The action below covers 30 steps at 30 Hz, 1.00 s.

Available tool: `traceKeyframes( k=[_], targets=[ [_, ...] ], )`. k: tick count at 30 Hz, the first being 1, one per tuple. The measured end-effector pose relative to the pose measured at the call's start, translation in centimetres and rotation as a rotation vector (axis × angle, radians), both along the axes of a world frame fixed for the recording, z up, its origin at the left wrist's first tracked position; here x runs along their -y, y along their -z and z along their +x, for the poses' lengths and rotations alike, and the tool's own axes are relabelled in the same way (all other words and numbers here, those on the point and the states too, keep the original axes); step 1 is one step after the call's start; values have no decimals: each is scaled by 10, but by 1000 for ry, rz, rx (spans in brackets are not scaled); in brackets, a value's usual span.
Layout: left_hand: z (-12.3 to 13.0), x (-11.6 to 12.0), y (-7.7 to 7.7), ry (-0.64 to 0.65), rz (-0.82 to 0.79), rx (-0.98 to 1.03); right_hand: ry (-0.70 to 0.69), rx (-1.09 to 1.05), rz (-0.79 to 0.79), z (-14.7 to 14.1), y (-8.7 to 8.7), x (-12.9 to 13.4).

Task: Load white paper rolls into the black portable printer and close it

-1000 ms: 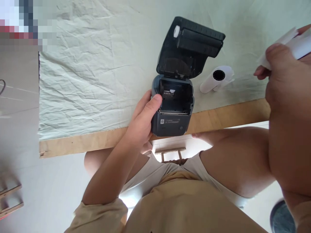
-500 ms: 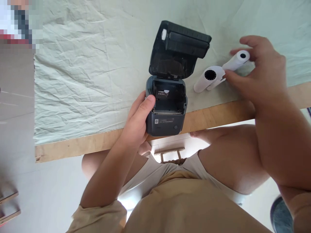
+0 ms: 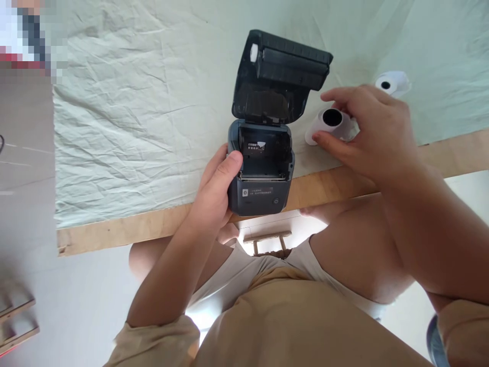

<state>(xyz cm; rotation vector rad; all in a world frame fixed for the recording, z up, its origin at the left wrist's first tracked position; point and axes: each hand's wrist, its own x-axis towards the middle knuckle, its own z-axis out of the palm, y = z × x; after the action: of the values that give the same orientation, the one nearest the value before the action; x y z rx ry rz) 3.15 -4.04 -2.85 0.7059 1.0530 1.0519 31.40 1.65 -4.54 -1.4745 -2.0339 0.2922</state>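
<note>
A dark label printer (image 3: 262,196) stands at the table's front edge with its lid (image 3: 282,76) raised and its paper bay bare. My left hand (image 3: 219,183) is wrapped round the printer's left side, thumb on its rim. To the right, a white paper roll (image 3: 315,133) with a wide dark core stands on the cloth. My right hand (image 3: 367,127) is around this roll, thumb at its near side and fingers at its far side; the fingers are apart, and whether they press on it is unclear. Behind that hand is a second white roll (image 3: 397,84) with a smaller core.
A pale green cloth (image 3: 141,102) covers the table, whose wooden edge (image 3: 126,232) runs in front of me. My legs are below it. A wooden rack (image 3: 19,321) is at the lower left, and a dark round object (image 3: 437,341) is at the lower right.
My right hand has moved left from the small-core roll to the wide-core roll. The small-core roll now sits farther right. My left hand still holds the printer.
</note>
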Motion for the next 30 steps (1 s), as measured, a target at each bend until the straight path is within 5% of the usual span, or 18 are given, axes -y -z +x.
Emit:
traceKeyframes(
  k=[12, 20, 27, 30],
  targets=[
    [-3, 0, 1, 32, -4, 5, -262, -103, 76, -12, 10, 5],
    [-4, 1, 3, -2, -13, 10, -142, -141, 108, -6, 12, 7],
    [-8, 4, 6, 23, -17, 2, -123, -422, 447, -42, -5, 21],
    [-6, 4, 5, 5, -20, -10, -178, -436, 430, -61, -14, 32]
  ],
)
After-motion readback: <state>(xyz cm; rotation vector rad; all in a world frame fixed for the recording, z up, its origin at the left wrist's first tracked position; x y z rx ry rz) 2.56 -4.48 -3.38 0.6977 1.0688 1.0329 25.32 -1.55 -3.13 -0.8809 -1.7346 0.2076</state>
